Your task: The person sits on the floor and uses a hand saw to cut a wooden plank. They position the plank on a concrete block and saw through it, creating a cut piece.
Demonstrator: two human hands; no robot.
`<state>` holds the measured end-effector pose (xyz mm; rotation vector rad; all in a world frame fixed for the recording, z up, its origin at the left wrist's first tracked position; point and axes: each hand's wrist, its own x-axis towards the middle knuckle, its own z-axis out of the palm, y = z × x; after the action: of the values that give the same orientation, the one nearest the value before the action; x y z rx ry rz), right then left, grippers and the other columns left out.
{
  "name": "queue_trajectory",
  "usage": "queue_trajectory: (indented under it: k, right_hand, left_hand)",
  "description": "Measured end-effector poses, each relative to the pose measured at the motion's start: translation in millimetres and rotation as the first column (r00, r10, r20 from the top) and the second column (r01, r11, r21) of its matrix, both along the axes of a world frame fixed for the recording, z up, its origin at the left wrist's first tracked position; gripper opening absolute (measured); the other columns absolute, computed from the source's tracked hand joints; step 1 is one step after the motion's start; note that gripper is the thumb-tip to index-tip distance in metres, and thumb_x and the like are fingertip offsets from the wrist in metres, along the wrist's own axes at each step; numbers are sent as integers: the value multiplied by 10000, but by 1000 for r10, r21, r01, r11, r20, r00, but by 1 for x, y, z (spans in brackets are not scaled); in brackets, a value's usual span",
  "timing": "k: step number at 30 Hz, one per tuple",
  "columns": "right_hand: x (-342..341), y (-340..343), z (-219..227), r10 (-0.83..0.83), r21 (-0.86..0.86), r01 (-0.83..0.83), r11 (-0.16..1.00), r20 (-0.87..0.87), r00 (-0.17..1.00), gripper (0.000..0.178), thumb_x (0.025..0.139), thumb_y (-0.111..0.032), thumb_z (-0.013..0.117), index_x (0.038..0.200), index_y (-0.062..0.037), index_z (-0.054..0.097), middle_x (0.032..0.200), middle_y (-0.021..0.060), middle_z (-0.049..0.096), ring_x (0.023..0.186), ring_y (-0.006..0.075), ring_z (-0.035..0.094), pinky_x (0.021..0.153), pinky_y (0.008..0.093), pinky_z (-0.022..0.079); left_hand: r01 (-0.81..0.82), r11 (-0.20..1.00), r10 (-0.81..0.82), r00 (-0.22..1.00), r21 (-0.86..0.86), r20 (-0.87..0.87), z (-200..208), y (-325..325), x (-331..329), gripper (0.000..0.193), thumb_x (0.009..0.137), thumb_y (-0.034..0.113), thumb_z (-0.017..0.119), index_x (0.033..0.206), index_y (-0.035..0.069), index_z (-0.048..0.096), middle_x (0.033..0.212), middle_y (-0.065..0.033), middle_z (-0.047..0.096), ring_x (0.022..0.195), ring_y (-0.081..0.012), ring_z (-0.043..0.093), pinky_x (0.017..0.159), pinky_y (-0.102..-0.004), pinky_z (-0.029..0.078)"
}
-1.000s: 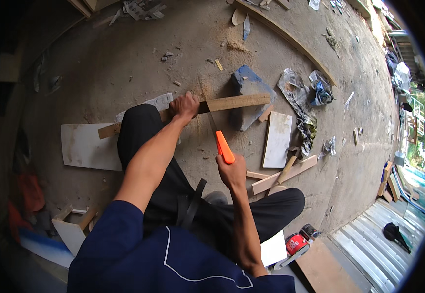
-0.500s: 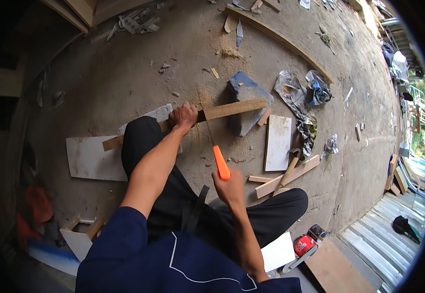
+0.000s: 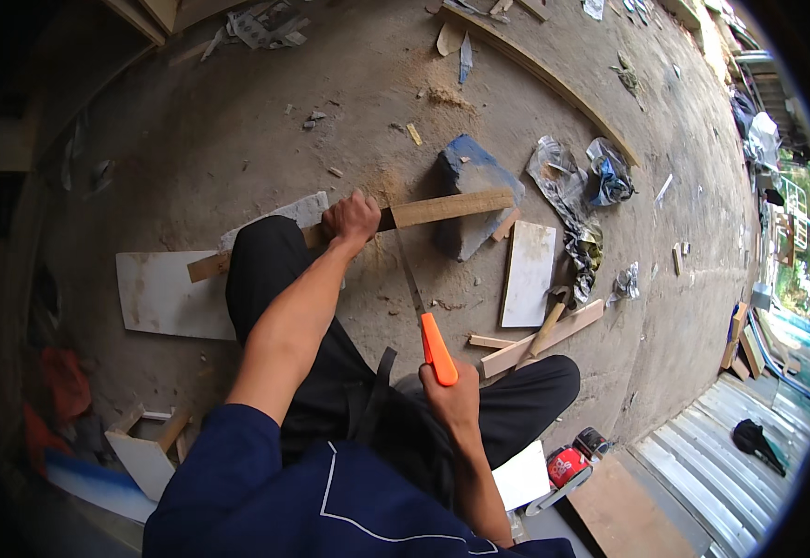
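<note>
My left hand point(image 3: 352, 221) is closed around a narrow wooden board point(image 3: 451, 206), which runs from beside my left knee to a block point(image 3: 473, 167) with worn blue paint. The board's right end rests over that block. In my right hand point(image 3: 453, 398), closed in a fist, is the orange handle of a handsaw point(image 3: 438, 350). Its thin blade reaches up to the board's near edge, just right of my left hand. A dark band crosses the board beside the blade. Pale sawdust lies on the floor around it.
A white panel point(image 3: 528, 276), a hammer point(image 3: 548, 327) and wood strips lie right of the block. Crumpled plastic point(image 3: 558, 172) is beyond. Another white panel point(image 3: 167, 296) lies at left. A red power tool point(image 3: 568, 468) sits near my right knee; a long plank point(image 3: 544, 79) lies far off.
My right hand has drawn the saw down toward me, so more of its blade shows below the board. My left hand and the board stay nearly where they were.
</note>
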<state>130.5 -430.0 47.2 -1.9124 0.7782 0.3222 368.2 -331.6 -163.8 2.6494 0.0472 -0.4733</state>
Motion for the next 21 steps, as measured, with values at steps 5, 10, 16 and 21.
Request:
queue_trajectory:
  k: [5, 10, 16, 21]
  right_hand:
    - [63, -9, -65, -1, -82, 4, 997, 43, 999, 278, 772, -188, 632, 690, 66, 553, 576, 228, 534, 506, 340, 553, 518, 399, 421]
    - [39, 3, -24, 26, -50, -27, 998, -25, 999, 258, 769, -172, 630, 690, 61, 553, 576, 221, 535, 508, 310, 561, 533, 392, 429]
    - [5, -4, -37, -42, -85, 43, 995, 5, 999, 254, 768, -169, 622, 682, 58, 546, 561, 211, 517, 484, 289, 531, 519, 386, 412]
    - [37, -6, -57, -50, -24, 49, 998, -53, 997, 249, 769, -160, 620, 679, 58, 540, 566, 218, 505, 471, 297, 518, 511, 392, 401]
  left_hand:
    - [4, 1000, -4, 1000, -23, 27, -8, -8, -7, 328, 845, 269, 449, 868, 12, 652, 840, -258, 665, 843, -423, 651, 811, -533, 425]
    - [33, 999, -33, 999, 12, 25, -14, 3, 1, 349, 848, 287, 440, 866, 11, 652, 836, -255, 666, 849, -421, 652, 756, -529, 452]
    - [10, 1000, -10, 1000, -22, 9, -9, -7, -2, 341, 853, 293, 447, 878, 18, 647, 872, -263, 663, 864, -417, 650, 813, -521, 457]
    - [4, 999, -2, 999, -53, 39, -13, -4, -1, 325, 855, 273, 451, 865, 12, 643, 855, -265, 660, 860, -422, 646, 819, -518, 447]
